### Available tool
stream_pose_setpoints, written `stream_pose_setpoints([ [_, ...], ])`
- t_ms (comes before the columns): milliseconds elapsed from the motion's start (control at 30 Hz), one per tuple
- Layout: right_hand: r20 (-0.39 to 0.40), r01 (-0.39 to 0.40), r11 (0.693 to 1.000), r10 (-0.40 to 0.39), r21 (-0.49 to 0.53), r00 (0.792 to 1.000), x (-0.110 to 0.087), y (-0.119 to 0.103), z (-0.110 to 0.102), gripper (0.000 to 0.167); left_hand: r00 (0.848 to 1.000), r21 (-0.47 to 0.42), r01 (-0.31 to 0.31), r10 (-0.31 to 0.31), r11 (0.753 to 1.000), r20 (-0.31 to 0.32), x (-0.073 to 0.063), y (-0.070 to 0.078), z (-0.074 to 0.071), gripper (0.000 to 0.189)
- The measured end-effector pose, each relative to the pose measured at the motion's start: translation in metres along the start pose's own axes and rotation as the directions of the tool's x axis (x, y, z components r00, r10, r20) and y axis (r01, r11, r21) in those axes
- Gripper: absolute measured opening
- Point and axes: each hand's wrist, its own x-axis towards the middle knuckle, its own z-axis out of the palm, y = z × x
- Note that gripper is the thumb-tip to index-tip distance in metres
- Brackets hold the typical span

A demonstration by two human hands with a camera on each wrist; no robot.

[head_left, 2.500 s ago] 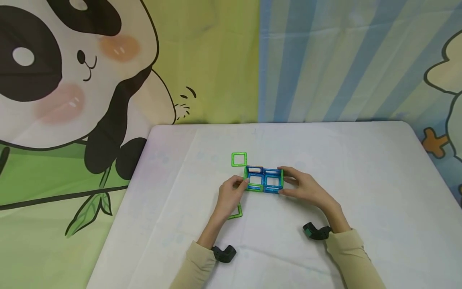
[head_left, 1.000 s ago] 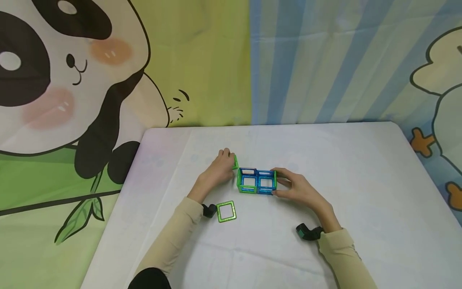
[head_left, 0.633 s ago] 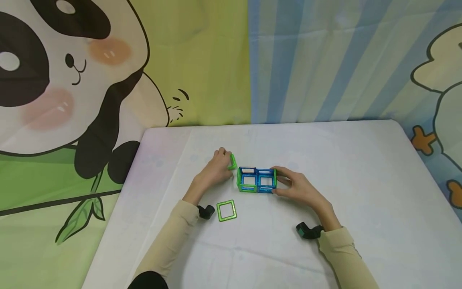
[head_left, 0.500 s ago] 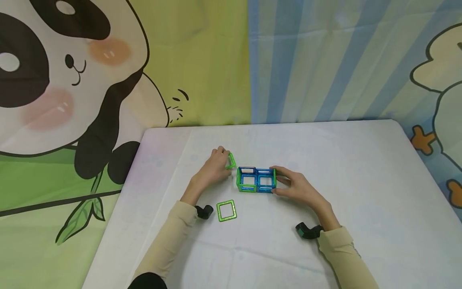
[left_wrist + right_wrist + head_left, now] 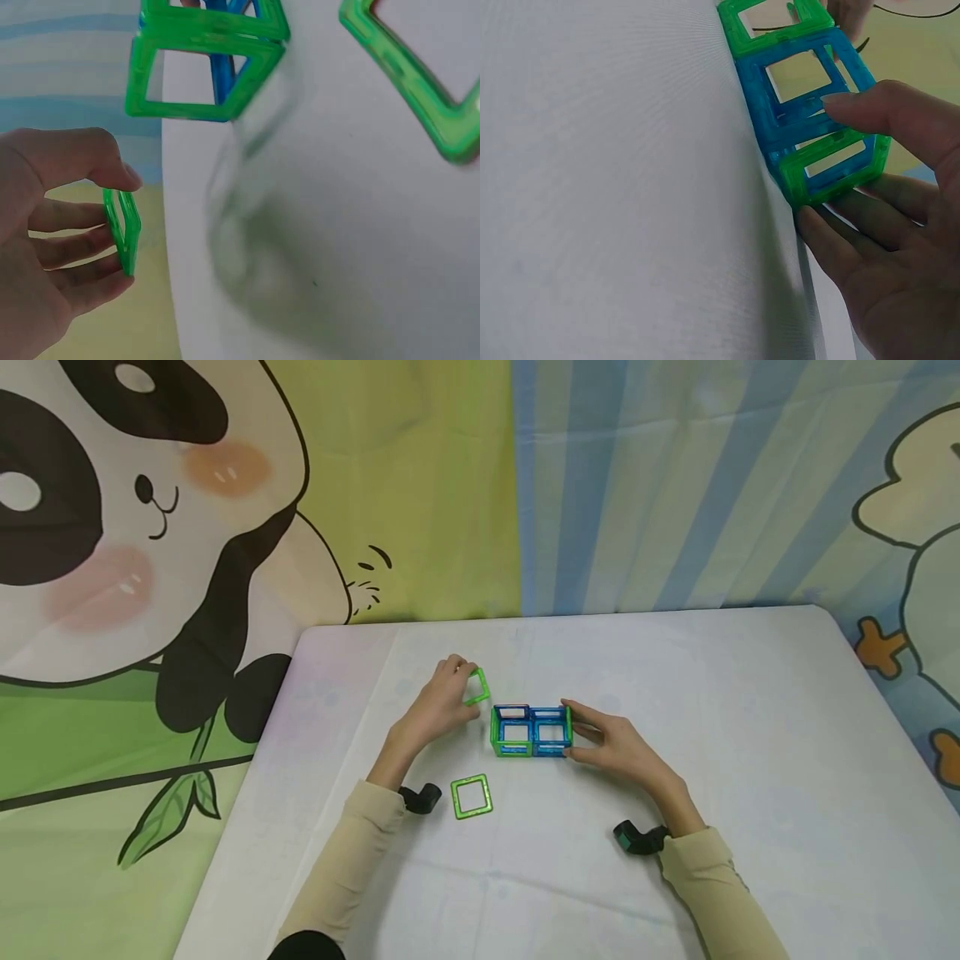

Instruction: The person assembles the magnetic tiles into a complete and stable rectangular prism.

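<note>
In the head view my left hand (image 5: pixel 437 703) pinches a green square magnetic tile (image 5: pixel 486 685) between thumb and fingers, raised off the table in the left wrist view. To its right stands a box-shaped frame (image 5: pixel 532 732) of joined blue and green magnetic tiles, open on top. My right hand (image 5: pixel 626 747) holds the frame's right end; the right wrist view has the thumb on a blue tile (image 5: pixel 754 94) and fingers against the green end tile (image 5: pixel 799 187). A loose green square tile (image 5: pixel 474 814) lies flat on the table, nearer me.
A white cloth covers the table (image 5: pixel 675 677), whose far edge meets a printed curtain (image 5: pixel 420 485) with a panda and stripes. Black wrist cameras (image 5: pixel 422 799) sit on both wrists. A dark round shape (image 5: pixel 307 946) shows at the bottom edge.
My left hand has left the frame's left side, taken the far green tile and drawn it slightly up and left, away from the frame. My right hand stays on the frame.
</note>
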Motion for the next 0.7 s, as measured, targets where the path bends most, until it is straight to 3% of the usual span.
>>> stream_pose_setpoints([
  [300,-0.002,0.008,1.0,-0.008,0.013,1.0,0.002,0.003,0.001,0.08,0.996,-0.033,-0.077,0.078,0.996,0.038,-0.005,0.02,-0.003,0.064],
  [500,0.003,0.004,1.0,-0.005,0.03,1.0,0.001,0.003,0.001,0.079,0.981,-0.064,-0.167,0.172,0.984,0.086,-0.008,0.03,-0.003,0.064],
  [700,0.008,0.01,0.999,-0.011,0.044,1.0,0.002,0.002,0.0,0.078,0.969,-0.088,-0.205,0.214,0.975,0.12,-0.011,0.037,-0.002,0.062],
])
